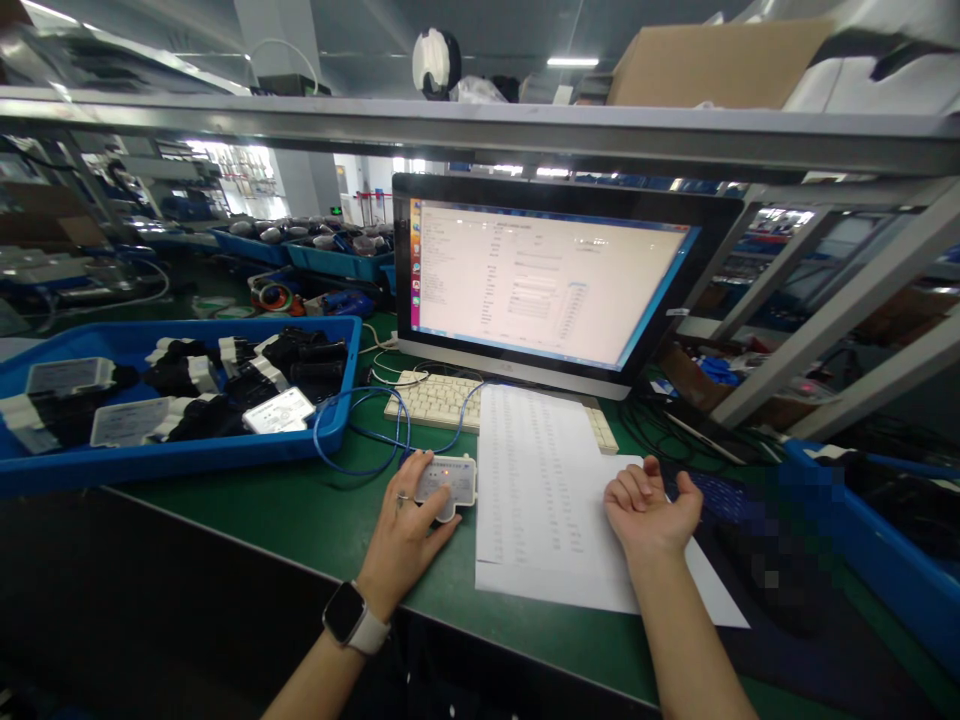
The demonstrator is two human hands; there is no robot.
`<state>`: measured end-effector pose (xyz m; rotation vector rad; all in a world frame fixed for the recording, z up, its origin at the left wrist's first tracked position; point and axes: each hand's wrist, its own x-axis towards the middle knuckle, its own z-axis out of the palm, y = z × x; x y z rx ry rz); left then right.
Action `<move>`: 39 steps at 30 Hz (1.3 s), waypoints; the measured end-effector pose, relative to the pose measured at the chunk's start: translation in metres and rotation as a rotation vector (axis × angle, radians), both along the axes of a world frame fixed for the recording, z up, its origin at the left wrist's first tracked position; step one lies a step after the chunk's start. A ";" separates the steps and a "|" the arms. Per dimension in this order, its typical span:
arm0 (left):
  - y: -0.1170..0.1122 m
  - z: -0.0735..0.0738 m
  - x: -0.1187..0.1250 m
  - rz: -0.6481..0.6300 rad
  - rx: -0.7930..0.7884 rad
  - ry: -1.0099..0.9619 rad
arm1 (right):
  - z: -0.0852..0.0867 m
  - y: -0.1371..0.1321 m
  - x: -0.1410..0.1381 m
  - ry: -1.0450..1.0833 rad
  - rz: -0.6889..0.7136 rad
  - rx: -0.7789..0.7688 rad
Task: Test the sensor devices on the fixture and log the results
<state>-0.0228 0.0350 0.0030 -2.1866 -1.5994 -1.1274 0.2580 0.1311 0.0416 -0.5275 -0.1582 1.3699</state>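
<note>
White box [462,478] flat on the green bench [300,525], just left of the printed sheets [536,500]; long axis roughly left-right, labelled face up. Left hand [405,510] part-closed around its left end, gripping it. Right hand [651,508] palm up at the sheets, fingers half curled, nothing held. Left blue bin [195,464]: black-and-white parts [180,372]. Right blue bin [896,572]: dark contents, seemingly several pieces, too dim to name.

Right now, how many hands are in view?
2: the left hand on the small white box, the right hand, fingers curled, over the paper's right side.
</note>
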 end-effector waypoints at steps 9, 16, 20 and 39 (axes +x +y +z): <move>-0.001 0.004 0.000 0.001 0.019 0.010 | -0.004 0.002 0.002 -0.020 0.003 0.016; -0.001 0.004 0.000 0.005 0.017 0.015 | -0.006 0.003 0.003 -0.044 0.003 0.027; -0.001 0.003 0.001 0.002 0.017 -0.001 | -0.008 0.004 0.004 -0.077 0.009 0.058; -0.001 0.002 0.000 0.016 -0.012 0.006 | -0.002 0.001 0.000 -0.032 0.002 0.008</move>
